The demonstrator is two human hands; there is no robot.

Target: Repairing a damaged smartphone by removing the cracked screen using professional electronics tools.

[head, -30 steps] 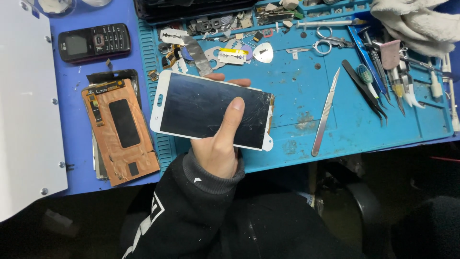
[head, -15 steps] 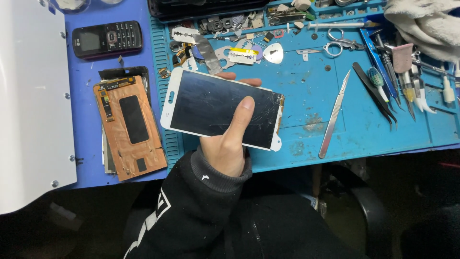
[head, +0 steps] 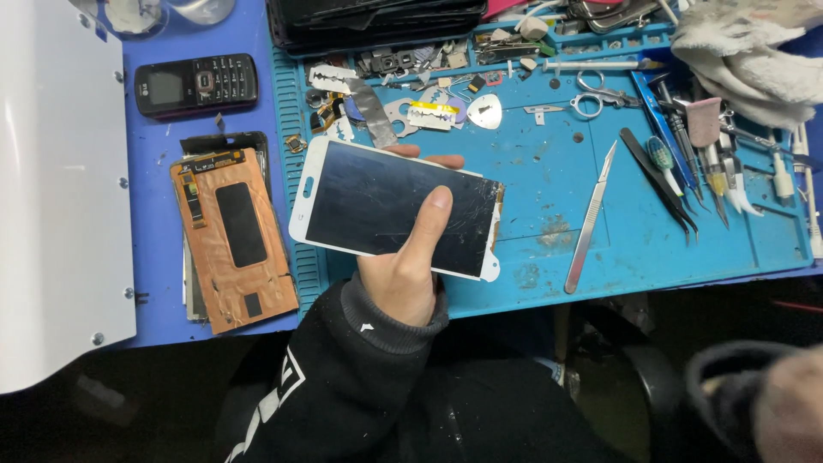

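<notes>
Left hand (head: 403, 279) clamps the cracked white phone screen (head: 390, 210) above the desk (head: 549, 180) middle, scalpel (head: 591, 219) untouched; right hand (head: 784, 407) blurred, grip state unclear.

Blue bench (head: 154, 137) bearing a blue work mat (head: 549, 189). On the bench at ten o'clock, a black keypad phone (head: 195, 84); at nine o'clock, a copper-backed panel (head: 233, 238). On the mat: scalpel (head: 591, 219) at three o'clock, tweezers (head: 658, 178) beside it, scissors (head: 600, 93) and razor blades (head: 333, 79) at twelve o'clock.
</notes>
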